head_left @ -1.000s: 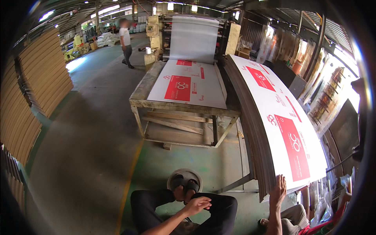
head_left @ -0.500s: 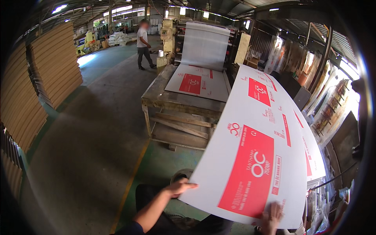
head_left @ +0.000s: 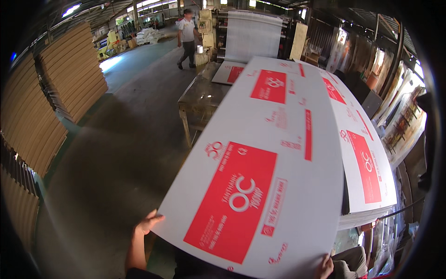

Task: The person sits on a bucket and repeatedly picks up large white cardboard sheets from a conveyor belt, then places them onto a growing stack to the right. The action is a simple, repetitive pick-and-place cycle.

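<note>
A large white cardboard sheet with red printing (head_left: 297,186) stretches away in front of me, its far end over the machine's table. My left hand (head_left: 147,222) grips its near left corner, thumb on top and fingers beneath. At the near right corner my right hand (head_left: 326,267) is closed on the edge, its fingers partly out of sight under the board. On the right, a stack of similar printed sheets (head_left: 367,162) lies beside and partly behind the held one.
Ahead stands a roller machine with a pale film web (head_left: 253,35) and a metal table (head_left: 199,95) holding another printed sheet (head_left: 225,72). Tall stacks of brown cardboard (head_left: 74,76) rise at the left. A person (head_left: 187,37) stands beside the machine. Plastic-wrapped material (head_left: 404,125) lines the right side.
The held sheet has moved left, away from the stack, uncovering more of it. Both hands went with it; my right hand now grips the corner. The person has moved closer to the machine.
</note>
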Demonstrator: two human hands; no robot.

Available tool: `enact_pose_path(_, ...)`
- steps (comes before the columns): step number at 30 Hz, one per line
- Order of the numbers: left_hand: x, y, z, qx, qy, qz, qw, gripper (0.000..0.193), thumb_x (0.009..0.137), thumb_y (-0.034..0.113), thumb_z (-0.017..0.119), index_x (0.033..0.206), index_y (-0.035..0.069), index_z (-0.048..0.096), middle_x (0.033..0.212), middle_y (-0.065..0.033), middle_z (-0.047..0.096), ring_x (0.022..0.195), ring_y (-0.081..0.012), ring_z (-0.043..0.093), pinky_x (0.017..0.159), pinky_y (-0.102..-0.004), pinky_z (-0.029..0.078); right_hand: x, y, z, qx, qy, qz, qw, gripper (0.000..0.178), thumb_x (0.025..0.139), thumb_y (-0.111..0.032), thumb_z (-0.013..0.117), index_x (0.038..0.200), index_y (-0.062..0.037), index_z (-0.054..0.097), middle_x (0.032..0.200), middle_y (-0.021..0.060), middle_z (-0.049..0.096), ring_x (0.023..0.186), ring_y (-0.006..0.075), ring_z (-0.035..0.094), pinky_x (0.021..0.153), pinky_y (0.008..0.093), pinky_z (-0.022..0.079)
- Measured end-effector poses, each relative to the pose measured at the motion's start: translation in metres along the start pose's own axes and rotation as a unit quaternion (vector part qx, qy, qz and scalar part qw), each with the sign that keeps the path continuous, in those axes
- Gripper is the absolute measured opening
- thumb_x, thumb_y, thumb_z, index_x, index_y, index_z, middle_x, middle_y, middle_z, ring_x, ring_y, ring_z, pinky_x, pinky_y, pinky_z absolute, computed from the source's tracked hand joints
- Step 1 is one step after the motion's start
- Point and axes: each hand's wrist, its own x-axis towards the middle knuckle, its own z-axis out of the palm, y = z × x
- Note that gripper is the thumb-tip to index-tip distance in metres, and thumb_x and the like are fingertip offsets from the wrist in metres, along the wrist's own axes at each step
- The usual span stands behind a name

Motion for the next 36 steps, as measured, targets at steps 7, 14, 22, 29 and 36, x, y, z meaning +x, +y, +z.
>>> enact_pose_path(7, 0.008, -0.040, -0.034, -0.029, 0.088, 0.121, 0.988, 0.080, 0.083, 0.008, 0.062, 0.150, 0.006, 0.019, 0.151, -0.0104, 0.028, 0.136, -0.0189, 0.027, 0.112, -0.0327, 0.020, 0.058, -0.080, 0.089, -0.131, 0.187, -0.285, 0.931, 0.049, 0.093, -0.044, 0.050, 0.071, 0.0001, 0.053, 0.068, 0.0221, 0.057, 0.069, 0.0429, 0.056, 0.063, 0.0517, 0.040)
enact_pose_path(14, 0.010, -0.059, -0.041, -0.025, 0.069, 0.063, 0.995, 0.073, 0.085, 0.010, 0.056, 0.149, 0.004, 0.021, 0.153, -0.0124, 0.026, 0.140, -0.0224, 0.024, 0.113, -0.0333, 0.019, 0.045, -0.058, 0.087, -0.076, 0.074, -0.248, 0.963, 0.035, 0.095, -0.037, 0.049, 0.088, -0.0020, 0.050, 0.072, 0.0239, 0.056, 0.070, 0.0451, 0.055, 0.061, 0.0494, 0.040)
enact_pose_path(22, -0.077, -0.041, -0.073, 0.025, 0.167, 0.058, 0.984, 0.069, 0.084, 0.007, 0.053, 0.147, 0.001, 0.026, 0.146, -0.0122, 0.038, 0.131, -0.0210, 0.039, 0.108, -0.0314, 0.028, -0.020, -0.042, 0.121, -0.074, 0.014, -0.228, 0.971, 0.036, 0.095, -0.035, 0.050, 0.086, -0.0002, 0.049, 0.070, 0.0264, 0.058, 0.069, 0.0481, 0.057, 0.061, 0.0510, 0.043)
enact_pose_path(29, -0.077, -0.045, -0.076, 0.012, 0.129, 0.086, 0.988, 0.067, 0.086, 0.001, 0.055, 0.147, 0.001, 0.026, 0.144, -0.0114, 0.041, 0.129, -0.0203, 0.041, 0.107, -0.0304, 0.030, -0.049, -0.022, 0.113, -0.093, 0.079, -0.210, 0.970, 0.040, 0.094, -0.033, 0.054, 0.077, 0.0022, 0.047, 0.065, 0.0242, 0.054, 0.063, 0.0442, 0.055, 0.057, 0.0472, 0.043)
enact_pose_path(36, 0.045, -0.024, -0.071, 0.006, 0.105, 0.094, 0.990, 0.064, 0.090, 0.006, 0.056, 0.147, 0.002, 0.027, 0.145, -0.0102, 0.040, 0.132, -0.0181, 0.038, 0.109, -0.0311, 0.028, 0.044, -0.108, 0.132, -0.111, 0.096, -0.244, 0.959, 0.044, 0.094, -0.039, 0.052, 0.079, 0.0024, 0.051, 0.070, 0.0257, 0.058, 0.071, 0.0468, 0.057, 0.064, 0.0512, 0.043)
